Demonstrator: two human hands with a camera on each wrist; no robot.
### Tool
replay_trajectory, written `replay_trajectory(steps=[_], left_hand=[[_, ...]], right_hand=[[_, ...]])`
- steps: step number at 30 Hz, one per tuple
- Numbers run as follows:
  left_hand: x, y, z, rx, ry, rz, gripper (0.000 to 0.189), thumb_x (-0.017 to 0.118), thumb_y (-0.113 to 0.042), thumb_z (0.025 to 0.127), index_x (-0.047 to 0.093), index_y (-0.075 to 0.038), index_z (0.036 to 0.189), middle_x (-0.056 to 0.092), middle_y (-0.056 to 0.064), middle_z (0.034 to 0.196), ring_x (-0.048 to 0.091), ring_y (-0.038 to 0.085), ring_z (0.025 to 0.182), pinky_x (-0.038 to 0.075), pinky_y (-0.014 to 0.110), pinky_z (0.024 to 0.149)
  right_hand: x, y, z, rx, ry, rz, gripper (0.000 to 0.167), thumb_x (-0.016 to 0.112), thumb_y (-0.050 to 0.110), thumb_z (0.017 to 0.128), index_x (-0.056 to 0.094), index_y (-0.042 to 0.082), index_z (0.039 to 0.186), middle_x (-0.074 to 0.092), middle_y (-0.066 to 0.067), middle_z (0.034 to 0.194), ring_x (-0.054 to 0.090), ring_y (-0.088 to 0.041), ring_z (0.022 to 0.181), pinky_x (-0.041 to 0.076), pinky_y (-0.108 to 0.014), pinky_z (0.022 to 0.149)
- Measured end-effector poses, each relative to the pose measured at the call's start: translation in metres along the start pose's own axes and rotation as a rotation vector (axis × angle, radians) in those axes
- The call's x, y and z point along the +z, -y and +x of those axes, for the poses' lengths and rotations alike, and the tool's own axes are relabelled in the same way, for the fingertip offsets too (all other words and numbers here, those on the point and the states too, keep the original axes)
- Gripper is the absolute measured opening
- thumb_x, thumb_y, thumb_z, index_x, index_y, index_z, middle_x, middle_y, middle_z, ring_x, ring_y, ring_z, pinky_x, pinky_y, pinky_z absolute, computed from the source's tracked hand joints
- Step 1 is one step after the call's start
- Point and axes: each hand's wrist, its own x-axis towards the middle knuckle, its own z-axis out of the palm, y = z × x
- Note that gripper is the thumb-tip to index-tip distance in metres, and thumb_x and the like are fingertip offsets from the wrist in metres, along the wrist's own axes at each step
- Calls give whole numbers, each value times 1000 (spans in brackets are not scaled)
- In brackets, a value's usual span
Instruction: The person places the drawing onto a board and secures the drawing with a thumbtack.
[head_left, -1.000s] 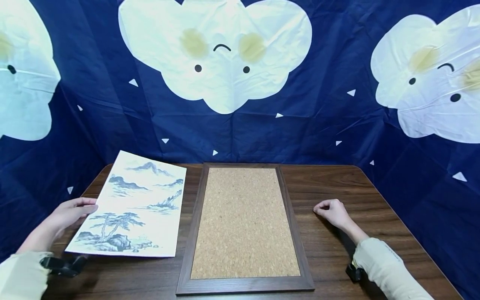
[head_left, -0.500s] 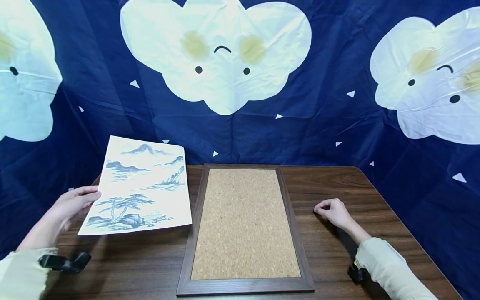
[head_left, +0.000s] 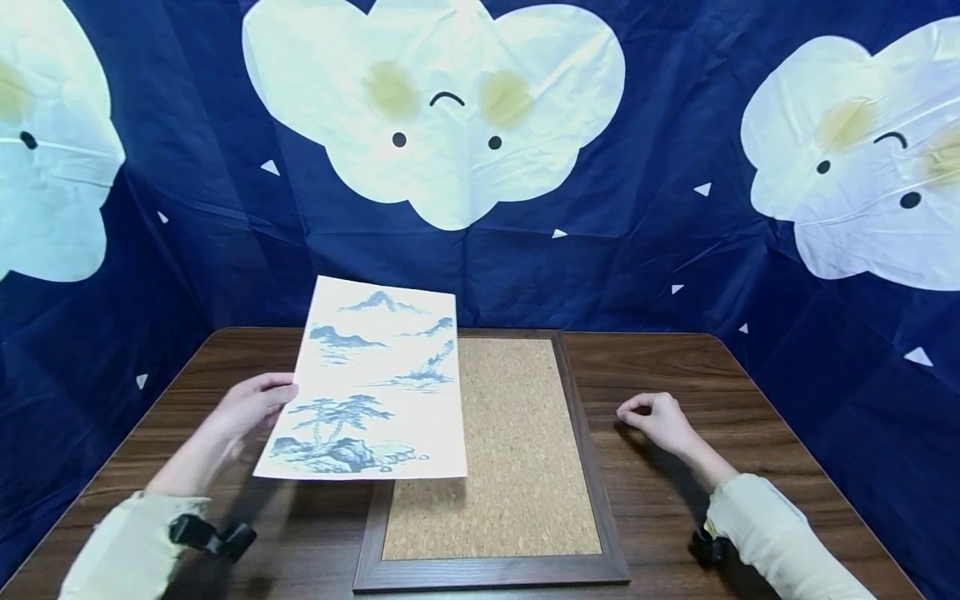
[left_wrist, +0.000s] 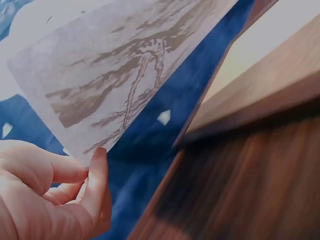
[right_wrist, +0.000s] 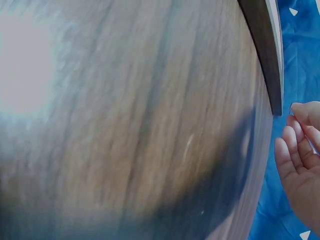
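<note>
A white sheet with a blue landscape painting hangs above the table, tilted up at its far end. My left hand pinches its left edge between thumb and fingers, as the left wrist view also shows. The sheet overlaps the left part of a cork board in a dark wooden frame, hiding that part from the head view. To the right of the board, my right hand is held just above the table with thumb and forefinger together. In the right wrist view, a tiny shiny thing shows at the fingertips; its kind is unclear.
The dark wood-grain table extends on both sides of the board. Behind it and along the sides hangs a blue cloth with white cloud faces and small triangles. A black wrist camera sits on the left sleeve.
My left hand has raised the painting off the left of the table and carried it rightward until it overlaps the cork board. The right hand has shifted only slightly to the left.
</note>
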Motion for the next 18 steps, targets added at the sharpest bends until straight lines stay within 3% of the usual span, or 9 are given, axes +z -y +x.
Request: replay_trajectory(steps=[2, 4, 11, 14, 18], left_hand=[[19, 5, 3, 6, -1, -15, 28, 63, -27, 86, 53, -16, 109, 66, -7, 82, 63, 8, 73, 53, 27, 62], [46, 0, -1, -5, -14, -37, 29, 63, -24, 86, 51, -12, 109, 65, -7, 81, 63, 7, 72, 53, 26, 64], [131, -38, -45, 35, -20, -62, 35, 49, -2, 88, 40, 17, 117, 57, -3, 79, 57, 3, 69, 49, 19, 63], [153, -37, -50, 12, -43, -42, 32, 47, 0, 89, 41, 16, 116, 57, -2, 80, 54, 2, 68, 48, 17, 63], [170, -29, -49, 4, -72, 17, 28, 47, 0, 88, 45, 13, 113, 58, 2, 87, 51, 4, 71, 46, 20, 65]], right_hand=[[0, 3, 0, -1, 6, 14, 4, 66, 3, 79, 71, 2, 80, 69, -7, 78, 58, -5, 71, 46, -20, 63], [1, 5, 1, -4, 8, 21, 5, 66, 3, 79, 71, 2, 80, 69, -7, 78, 59, -7, 72, 47, -20, 62], [4, 9, 3, -27, 19, 45, 6, 67, 5, 80, 70, 0, 82, 69, -6, 77, 60, -10, 71, 47, -20, 61], [5, 10, 3, -30, 22, 64, 7, 67, 5, 80, 70, -1, 82, 68, -7, 76, 59, -9, 70, 47, -20, 60], [6, 11, 4, -33, 20, 69, 6, 67, 5, 80, 70, 0, 81, 68, -7, 75, 59, -8, 68, 46, -20, 60]])
